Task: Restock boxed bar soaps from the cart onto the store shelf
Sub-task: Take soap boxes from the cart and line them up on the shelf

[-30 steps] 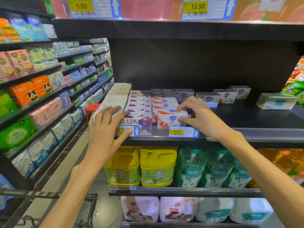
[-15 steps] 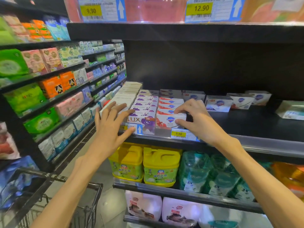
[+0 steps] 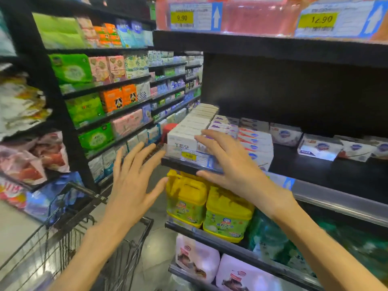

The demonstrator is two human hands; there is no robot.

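Both my hands, left [image 3: 134,185] and right [image 3: 233,164], have left the soap boxes [image 3: 255,143], fingers spread wide and empty; cart [image 3: 88,238] is probably next.

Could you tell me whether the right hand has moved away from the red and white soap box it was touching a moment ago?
Yes. The right hand has pulled back off the red and white soap box, leftward and toward the person, fingers spread before the shelf's price strip.

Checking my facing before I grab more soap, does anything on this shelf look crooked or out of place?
Left rows look tidy. The white soap boxes further right sit loose and angled, with bare shelf in front of them.
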